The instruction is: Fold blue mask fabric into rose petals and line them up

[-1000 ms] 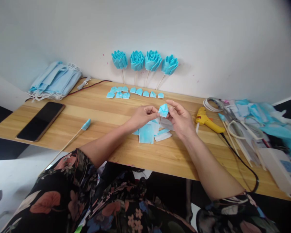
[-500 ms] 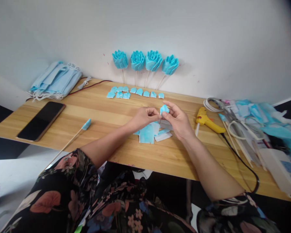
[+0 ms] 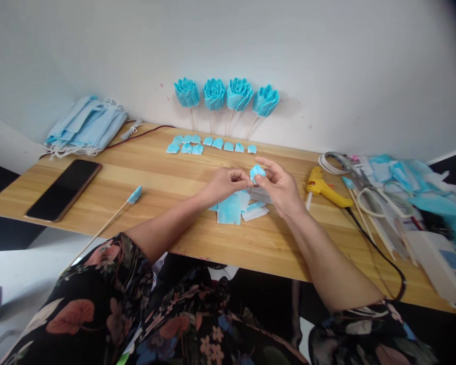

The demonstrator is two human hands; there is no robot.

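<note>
A small folded blue fabric petal is pinched between the thumb and fingers of my right hand. My left hand is closed in a pinch at the petal's lower left edge. Under both hands lie cut blue fabric pieces and a white-edged strip. Farther back are two rows of folded petals. Several finished blue fabric roses on thin sticks lean against the wall. To the left, a stick with a rolled blue tip rests over the table's front edge.
At left are a phone and a stack of blue face masks. On the right sit a yellow glue gun with a black cord, a tape roll, scissors, sticks, a white box and blue scraps.
Both hands stay almost in the same place, still pinching the petal. The whole view has shifted very slightly.
</note>
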